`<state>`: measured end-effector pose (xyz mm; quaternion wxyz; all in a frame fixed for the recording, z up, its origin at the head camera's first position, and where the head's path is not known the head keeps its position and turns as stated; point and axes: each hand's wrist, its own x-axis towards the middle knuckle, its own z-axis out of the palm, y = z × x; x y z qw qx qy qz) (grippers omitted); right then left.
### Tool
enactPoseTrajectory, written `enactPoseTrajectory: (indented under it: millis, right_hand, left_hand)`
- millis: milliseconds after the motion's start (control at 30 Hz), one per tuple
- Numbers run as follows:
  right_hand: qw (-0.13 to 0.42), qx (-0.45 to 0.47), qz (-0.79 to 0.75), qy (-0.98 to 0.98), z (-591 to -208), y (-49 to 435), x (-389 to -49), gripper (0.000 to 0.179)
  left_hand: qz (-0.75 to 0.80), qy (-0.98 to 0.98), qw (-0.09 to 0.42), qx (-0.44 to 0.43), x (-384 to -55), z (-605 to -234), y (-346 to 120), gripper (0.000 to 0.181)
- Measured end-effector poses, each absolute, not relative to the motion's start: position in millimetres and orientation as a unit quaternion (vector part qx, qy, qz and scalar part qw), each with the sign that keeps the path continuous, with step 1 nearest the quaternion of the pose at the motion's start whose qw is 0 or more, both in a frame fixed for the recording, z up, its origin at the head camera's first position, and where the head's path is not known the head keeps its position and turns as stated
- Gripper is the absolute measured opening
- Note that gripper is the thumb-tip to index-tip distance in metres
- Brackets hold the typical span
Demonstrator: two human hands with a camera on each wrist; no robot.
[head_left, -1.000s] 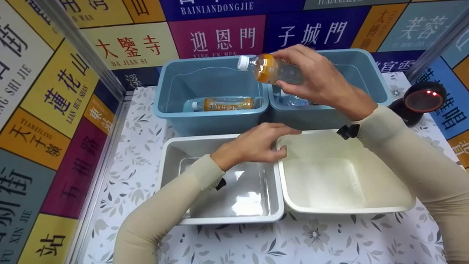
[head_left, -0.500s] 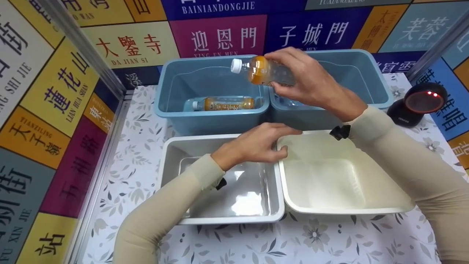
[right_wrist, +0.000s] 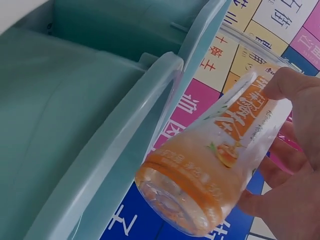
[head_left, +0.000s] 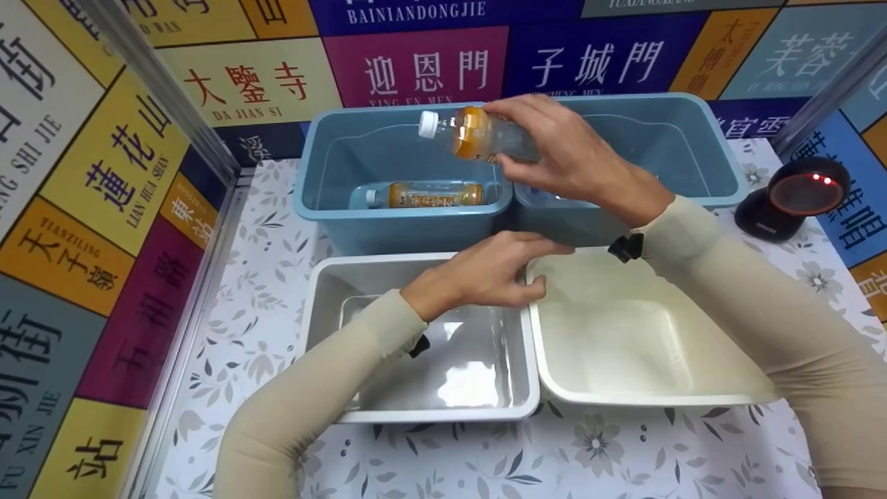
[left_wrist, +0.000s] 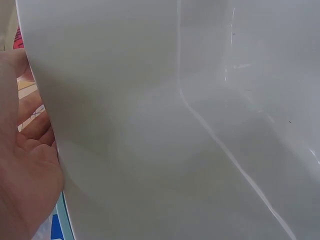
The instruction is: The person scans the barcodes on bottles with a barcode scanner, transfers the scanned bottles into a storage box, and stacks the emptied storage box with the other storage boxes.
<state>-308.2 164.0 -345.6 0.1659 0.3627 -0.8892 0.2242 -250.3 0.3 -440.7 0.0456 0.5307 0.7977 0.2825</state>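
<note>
My right hand grips a clear plastic bottle with an orange label and white cap. It is held sideways above the two blue bins, its cap end over the left blue bin. In the right wrist view, fingers and thumb wrap the bottle beside the bin rims. My left hand hovers at or rests on the adjoining rims of the grey bin and the cream bin, fingers loosely extended. Another orange-labelled bottle lies in the left blue bin.
The right blue bin holds something clear, mostly hidden by my right hand. A black device with red lights stands at the right. Panels with lettering close off the back and sides of the floral tabletop.
My right hand has moved left with the bottle, from the right blue bin's side toward the left one. My left hand has stayed in place.
</note>
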Motion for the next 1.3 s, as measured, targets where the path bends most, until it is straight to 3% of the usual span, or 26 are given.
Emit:
enactPoseTrajectory:
  millis: [533,1300]
  right_hand:
    - [0.118,0.400,0.233,-0.878,-351,142,-314,0.052]
    - [0.073,0.417,0.204,-0.882,-346,114,-330,0.057]
  left_hand:
    - [0.284,0.800,0.050,0.526,-248,-442,-2,0.051]
    - [0.285,0.797,0.060,0.529,-251,-441,-1,0.051]
